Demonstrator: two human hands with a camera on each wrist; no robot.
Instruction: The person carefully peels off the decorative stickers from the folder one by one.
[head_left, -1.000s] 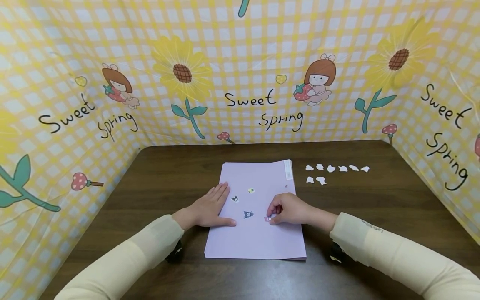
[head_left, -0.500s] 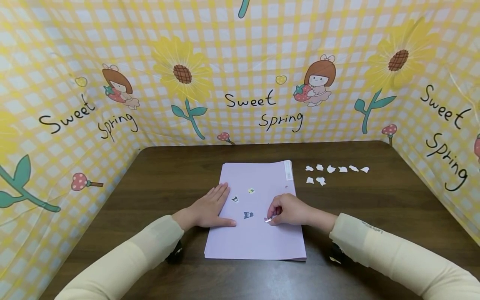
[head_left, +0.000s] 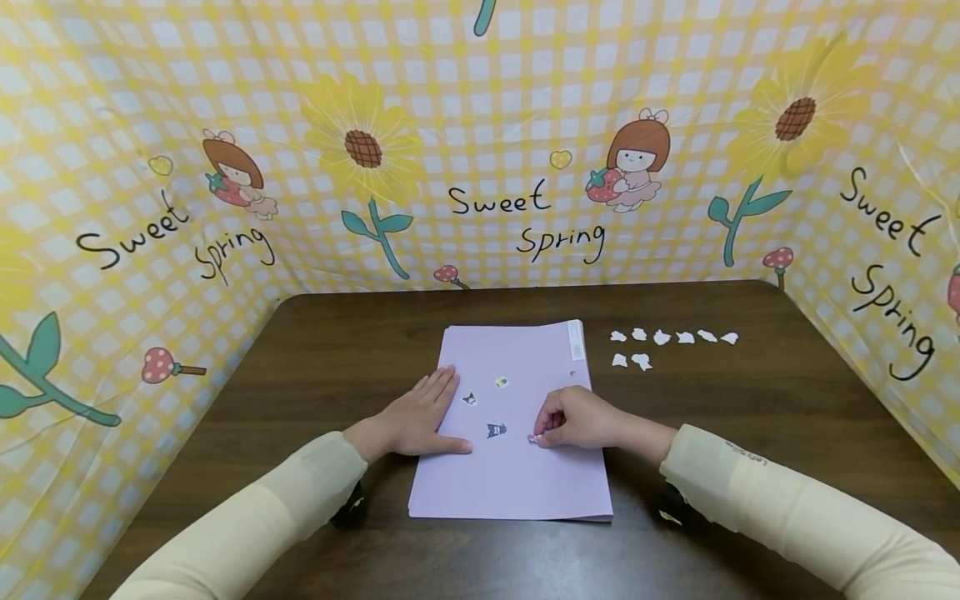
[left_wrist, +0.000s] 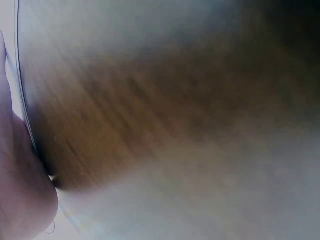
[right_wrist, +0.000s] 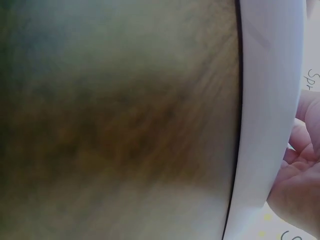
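A lavender paper pad or booklet [head_left: 510,487] lies on the dark wooden table. My left hand [head_left: 418,417] rests on its left edge with straight fingers and the thumb stretched out. Between the thumb and fingertips of my right hand [head_left: 579,417] is a small pink-and-white sticker [head_left: 533,438], low over the right half of the sheet and mostly hidden by the fingers. Three other cartoon stickers lie on the sheet: a black-and-white one [head_left: 468,398], a yellow-green one [head_left: 502,382] and a grey-blue one [head_left: 496,430]. Each wrist view catches only part of its hand at the side.
Several white cut-out pieces [head_left: 662,337] lie in two rows on the table [head_left: 675,392], right of the pad. A white label [head_left: 577,340] marks the pad's upper right corner. Yellow checked cloth [head_left: 420,175] stands around the table's back and sides.
The pink sticker has tilted in the right hand's fingertips; its pale edge flashed half a second ago and it now shows smaller. Both hands stay in place.
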